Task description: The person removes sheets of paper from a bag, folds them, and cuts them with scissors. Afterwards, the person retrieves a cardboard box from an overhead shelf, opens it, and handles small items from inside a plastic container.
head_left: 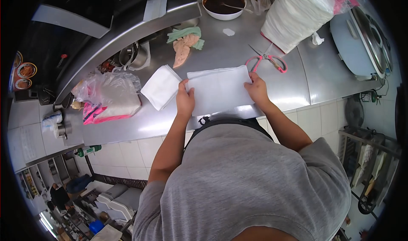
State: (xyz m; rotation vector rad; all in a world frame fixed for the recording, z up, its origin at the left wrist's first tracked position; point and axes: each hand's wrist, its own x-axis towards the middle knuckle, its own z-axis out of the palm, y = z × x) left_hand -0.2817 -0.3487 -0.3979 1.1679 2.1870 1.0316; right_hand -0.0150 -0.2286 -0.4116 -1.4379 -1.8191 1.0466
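A white paper napkin (221,90), partly unfolded into a rectangle, lies across the steel counter's front edge. At its left side my left hand (185,100) grips the edge, thumb on top. My right hand (256,90) pinches the opposite side near the upper right corner. Just left of my left hand rests a folded stack of white napkins (161,87). Beyond my right hand are scissors (267,59) with pink handles, their blades pointing away from me.
A tall plastic-wrapped pack of napkins (297,16) leans at the back right, near a lidded cooker (361,45). A bowl of dark sauce (224,5) stands at the back. Crumpled cloths (185,43), a metal pot (135,56) and an opened pink-and-clear bag (112,98) are leftward on the counter (238,41).
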